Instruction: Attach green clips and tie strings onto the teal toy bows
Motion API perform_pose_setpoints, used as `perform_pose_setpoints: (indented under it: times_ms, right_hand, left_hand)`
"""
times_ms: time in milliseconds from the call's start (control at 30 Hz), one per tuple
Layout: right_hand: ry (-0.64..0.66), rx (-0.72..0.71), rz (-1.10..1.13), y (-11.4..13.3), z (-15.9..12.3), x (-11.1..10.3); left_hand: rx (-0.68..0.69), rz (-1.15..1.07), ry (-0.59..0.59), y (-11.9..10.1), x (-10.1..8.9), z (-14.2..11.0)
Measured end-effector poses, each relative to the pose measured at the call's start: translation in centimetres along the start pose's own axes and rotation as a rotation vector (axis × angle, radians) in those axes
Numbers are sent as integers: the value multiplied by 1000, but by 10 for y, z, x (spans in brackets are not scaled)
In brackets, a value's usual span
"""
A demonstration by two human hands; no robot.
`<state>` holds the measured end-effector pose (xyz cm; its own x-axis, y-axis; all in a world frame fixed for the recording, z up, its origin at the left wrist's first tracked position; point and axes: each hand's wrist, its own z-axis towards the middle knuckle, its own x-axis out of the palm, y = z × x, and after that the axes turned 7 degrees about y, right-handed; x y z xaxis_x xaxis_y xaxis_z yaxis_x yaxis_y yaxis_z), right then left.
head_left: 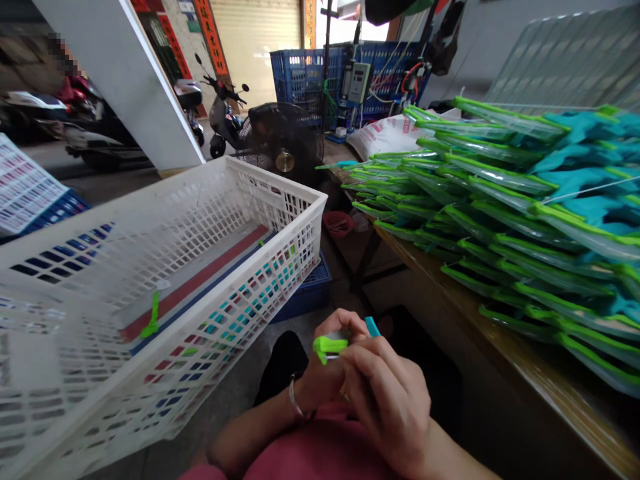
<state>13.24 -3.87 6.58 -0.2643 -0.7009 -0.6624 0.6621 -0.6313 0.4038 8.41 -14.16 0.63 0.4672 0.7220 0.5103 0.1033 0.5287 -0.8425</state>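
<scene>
Low in the middle of the head view, both my hands close around one small item in front of my lap. My left hand pinches a bright green plastic clip that sticks out to the left. My right hand wraps over it from the right, and a small teal tip pokes up between the fingers. A bracelet circles my left wrist. A similar green clip lies alone on the floor of the white basket to my left.
A wooden table on the right carries overlapping rows of clear bags with green zip strips and teal contents. Beyond stand a black fan, blue crates, a white sack, a white pillar and parked scooters.
</scene>
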Motion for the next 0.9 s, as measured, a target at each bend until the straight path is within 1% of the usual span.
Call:
perform_pose_setpoints:
  times_ms: [100, 167, 333, 467, 567, 667, 733, 833, 900]
  right_hand:
    - [-13, 0, -21, -1, 1, -2]
    - [-13, -3, -18, -1, 1, -3]
    - [36, -38, 15, -1, 0, -1]
    - [41, -51, -40, -3, 2, 2]
    - [44, -63, -92, -9, 2, 4]
    - [24, -74, -184, -14, 2, 8]
    - [1, -86, -271, -17, 4, 9]
    - [-39, -141, -367, -20, 8, 5]
    - [-74, -167, -393, -23, 10, 0]
  left_hand:
    - [54, -12, 6, 0, -3, 1]
    - [61, -4, -9, 0, -4, 1]
    - [15, 24, -46, -4, 0, 4]
    - [-39, 45, -34, -7, 3, 4]
    - [-48, 67, -32, -6, 2, 4]
    - [-57, 181, -41, -5, -2, 1]
    - [-52, 279, -27, -5, -5, -3]
    - [-5, 447, 46, -7, -9, -11]
    - [48, 597, 120, -13, -12, -16]
